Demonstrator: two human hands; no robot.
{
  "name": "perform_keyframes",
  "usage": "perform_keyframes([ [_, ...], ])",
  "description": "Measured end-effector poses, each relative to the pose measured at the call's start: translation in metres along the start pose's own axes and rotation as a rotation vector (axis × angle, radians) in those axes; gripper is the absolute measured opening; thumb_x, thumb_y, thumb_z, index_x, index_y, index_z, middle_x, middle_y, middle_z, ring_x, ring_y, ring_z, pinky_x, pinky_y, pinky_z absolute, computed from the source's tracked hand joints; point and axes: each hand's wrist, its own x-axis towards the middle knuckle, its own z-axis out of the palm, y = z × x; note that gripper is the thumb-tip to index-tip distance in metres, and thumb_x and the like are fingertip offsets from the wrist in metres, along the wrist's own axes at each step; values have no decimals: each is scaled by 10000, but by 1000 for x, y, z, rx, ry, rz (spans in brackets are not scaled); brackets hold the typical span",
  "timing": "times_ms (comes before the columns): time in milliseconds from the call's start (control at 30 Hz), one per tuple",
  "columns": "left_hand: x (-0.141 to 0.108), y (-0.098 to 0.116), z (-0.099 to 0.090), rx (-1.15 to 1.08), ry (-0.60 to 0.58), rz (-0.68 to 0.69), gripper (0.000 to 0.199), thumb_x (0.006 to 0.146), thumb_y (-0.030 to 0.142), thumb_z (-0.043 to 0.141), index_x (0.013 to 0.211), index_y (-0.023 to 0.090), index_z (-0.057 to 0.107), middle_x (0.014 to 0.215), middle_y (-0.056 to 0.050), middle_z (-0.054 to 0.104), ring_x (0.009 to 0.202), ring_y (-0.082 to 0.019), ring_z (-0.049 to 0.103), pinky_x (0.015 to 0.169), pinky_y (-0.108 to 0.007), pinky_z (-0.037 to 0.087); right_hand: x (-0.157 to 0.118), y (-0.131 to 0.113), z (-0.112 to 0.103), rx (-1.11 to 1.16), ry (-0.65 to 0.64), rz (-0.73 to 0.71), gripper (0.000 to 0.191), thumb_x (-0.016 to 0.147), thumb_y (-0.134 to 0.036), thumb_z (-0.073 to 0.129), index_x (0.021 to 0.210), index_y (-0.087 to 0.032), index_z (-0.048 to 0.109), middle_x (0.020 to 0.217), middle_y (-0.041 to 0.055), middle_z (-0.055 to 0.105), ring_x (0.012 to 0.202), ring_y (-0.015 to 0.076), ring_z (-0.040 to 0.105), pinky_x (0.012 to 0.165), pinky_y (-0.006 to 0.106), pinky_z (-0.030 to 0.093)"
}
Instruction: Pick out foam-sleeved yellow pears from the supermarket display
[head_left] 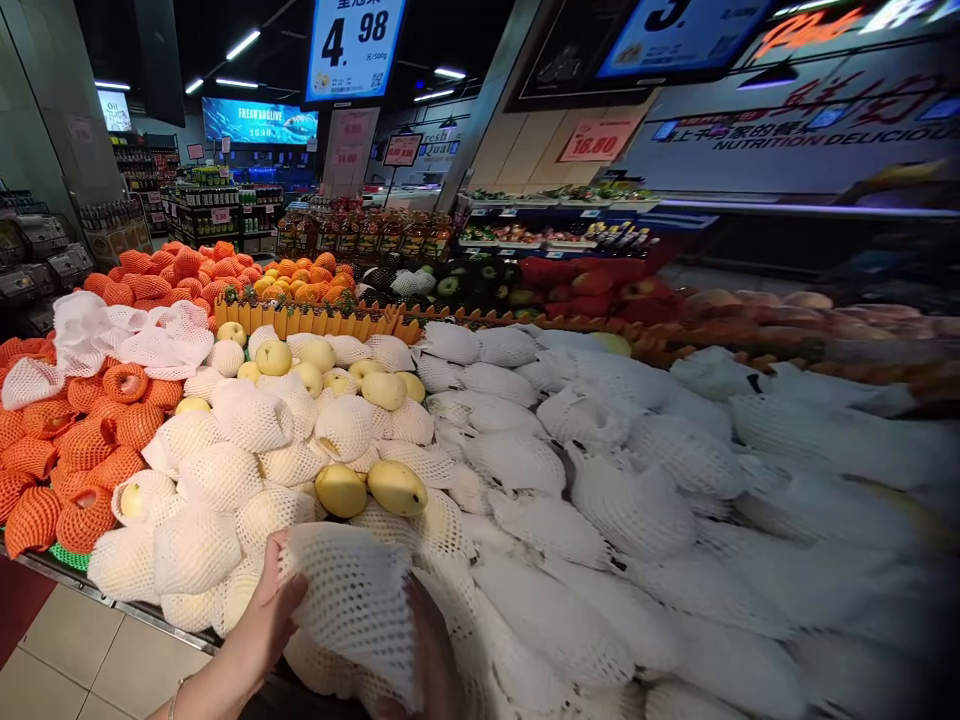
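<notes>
A white foam net sleeve is held between my two hands at the bottom centre; whether a fruit is inside cannot be made out. My left hand grips its left edge, thumb in front. On the right side of the sleeve, my right hand is in shadow, blurred and partly hidden by the net. Just beyond the hands lie two bare yellow pears, side by side on the pile. Net-wrapped pears surround them to the left.
Orange-netted fruit lies at the left, with loose white sleeves on top. White-netted long fruit fills the right. A low orange fence runs behind the pears. Price screens hang above.
</notes>
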Motion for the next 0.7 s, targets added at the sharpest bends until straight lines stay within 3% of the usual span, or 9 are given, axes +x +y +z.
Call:
perform_keyframes([
  [100,-2,-8,-2,-5,-3,32,723,773,560,683,1346,236,384,1314,-108,565,1332,-286,456,1160,-448,318,2,-11,17,-82,59,108,626,850,-442,557,1414,-556,310,1472,-78,425,1367,216,430,1119,434,425],
  [200,-3,-13,-5,56,21,41,886,752,528,725,1468,260,278,1420,-110,507,1372,-294,417,1200,-455,267,7,-34,25,20,111,304,525,848,-439,563,1312,-617,396,1450,-123,421,1379,219,401,1160,477,358],
  [300,-3,-12,1,84,107,48,943,748,534,734,1508,266,243,1479,-106,457,1430,-297,343,1237,-448,201,13,-45,28,190,198,360,575,780,-522,642,1309,-582,426,1490,-105,372,1415,242,342,1189,502,287],
  [400,-4,-12,12,-35,168,23,981,744,592,713,1522,271,210,1448,-120,493,1434,-309,351,1225,-463,232,13,-32,35,494,332,370,882,680,-641,712,1431,-532,264,1568,-36,262,1415,266,352,1120,513,387],
  [467,-5,-16,17,-108,182,2,997,724,596,733,1517,276,221,1420,-129,522,1421,-314,376,1205,-473,269,5,-13,43,626,315,411,1024,620,-721,707,1471,-500,184,1544,5,327,1353,271,446,1034,489,479],
  [533,-5,-22,18,-131,189,-23,964,694,597,757,1486,271,316,1430,-137,516,1401,-332,400,1182,-499,300,-6,7,50,577,260,446,1142,484,-738,768,1461,-486,231,1463,14,452,1258,282,541,989,467,516],
  [600,-5,-28,17,-122,164,-80,903,655,637,763,1401,217,475,1412,-162,530,1351,-364,449,1149,-532,336,-17,22,50,474,240,504,1085,451,-578,861,1404,-486,351,1405,4,516,1219,287,572,976,465,525],
  [700,-4,-28,16,-36,112,-133,740,661,634,760,1207,146,655,1305,-165,619,1276,-335,523,1153,-491,343,-24,31,40,350,189,570,827,550,-382,860,1294,-451,507,1354,-13,561,1254,287,547,1050,508,464],
])
